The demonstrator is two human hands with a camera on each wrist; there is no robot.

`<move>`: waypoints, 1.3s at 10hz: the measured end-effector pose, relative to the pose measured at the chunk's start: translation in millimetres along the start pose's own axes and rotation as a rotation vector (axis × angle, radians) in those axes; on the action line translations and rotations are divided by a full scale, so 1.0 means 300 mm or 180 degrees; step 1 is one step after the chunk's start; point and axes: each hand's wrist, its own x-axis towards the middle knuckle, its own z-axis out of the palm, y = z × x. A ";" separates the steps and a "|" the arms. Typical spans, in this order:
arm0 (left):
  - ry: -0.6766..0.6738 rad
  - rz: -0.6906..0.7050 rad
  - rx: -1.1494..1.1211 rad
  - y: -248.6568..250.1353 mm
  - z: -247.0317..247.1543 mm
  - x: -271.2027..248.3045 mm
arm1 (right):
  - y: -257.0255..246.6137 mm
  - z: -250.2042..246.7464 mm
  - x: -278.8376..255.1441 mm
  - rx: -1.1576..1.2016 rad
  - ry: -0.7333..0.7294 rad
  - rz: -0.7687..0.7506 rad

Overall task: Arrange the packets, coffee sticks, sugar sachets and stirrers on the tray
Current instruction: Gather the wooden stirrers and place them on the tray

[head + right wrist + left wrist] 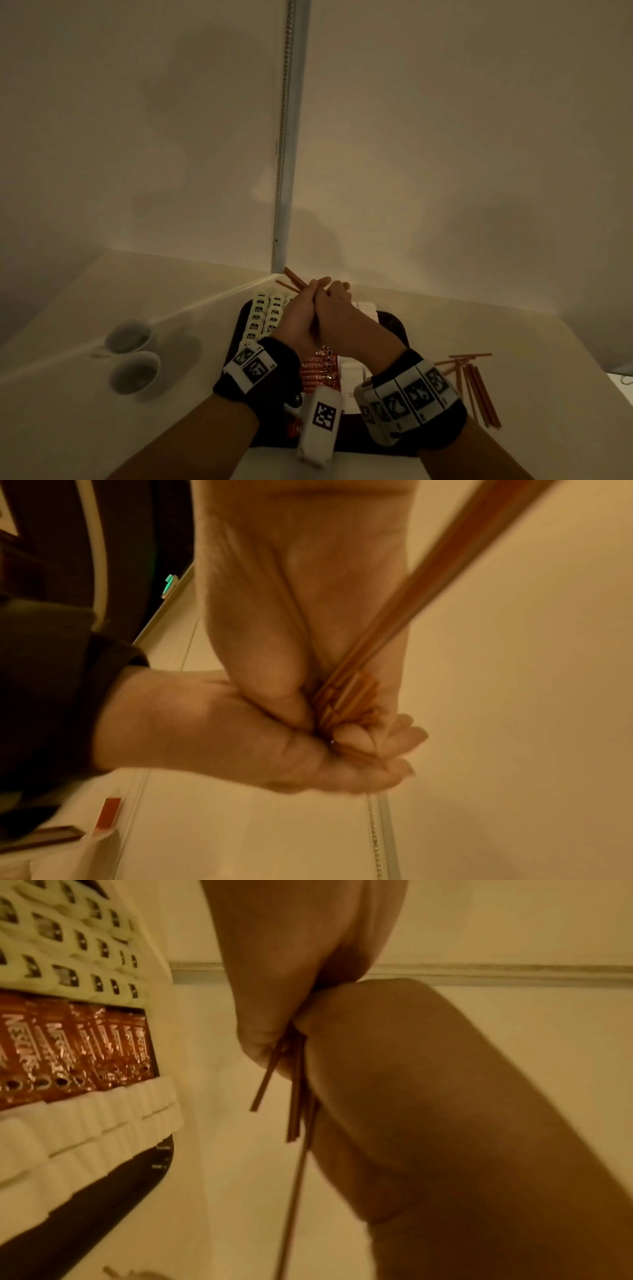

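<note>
Both hands meet above the far end of the black tray (pixel 394 327). My left hand (pixel 306 298) and right hand (pixel 339 299) together grip a bundle of thin brown stirrers (pixel 294 277), whose ends stick out past the fingers. In the wrist views the stirrers (pixel 297 1096) (pixel 414 599) run between the two palms. On the tray lie rows of white packets with dark labels (pixel 266 310), red coffee sticks (pixel 318 371) and white sugar sachets (pixel 352 375). More stirrers (pixel 476 387) lie loose on the table to the right of the tray.
Two white cups (pixel 132 337) (pixel 137 373) stand on the table to the left of the tray. Walls meet in a corner just behind the tray, with a metal strip (pixel 284 171) running up it.
</note>
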 end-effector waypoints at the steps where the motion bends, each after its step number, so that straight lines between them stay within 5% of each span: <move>1: 0.0041 -0.0055 -0.0079 0.015 -0.011 0.016 | -0.016 0.007 0.012 0.0693 0.0378 0.0058; 3: 0.0102 0.0032 -0.0195 0.020 -0.025 0.040 | -0.023 0.024 0.033 0.0463 0.0477 -0.0118; 5: 0.0496 0.0396 -0.0819 0.018 -0.058 0.068 | 0.046 -0.051 0.047 0.1464 0.0508 -0.0163; 6: 0.0506 0.0519 -0.0446 0.049 -0.069 0.069 | 0.087 -0.109 0.059 0.2522 0.0738 -0.0043; 7: 0.0018 -0.0004 0.0658 0.044 -0.052 0.041 | 0.080 -0.143 0.071 0.3014 0.0737 0.0029; 9: -0.0838 -0.0453 0.1510 0.028 -0.009 -0.011 | 0.055 -0.103 0.094 0.2761 0.0726 -0.0203; 12: -0.0850 -0.0740 0.1408 0.022 -0.020 -0.022 | 0.114 -0.117 0.105 0.1794 0.0288 -0.0814; 13: -0.0733 -0.0726 0.1277 0.024 -0.013 -0.021 | 0.127 -0.109 0.087 0.1464 -0.0016 -0.0665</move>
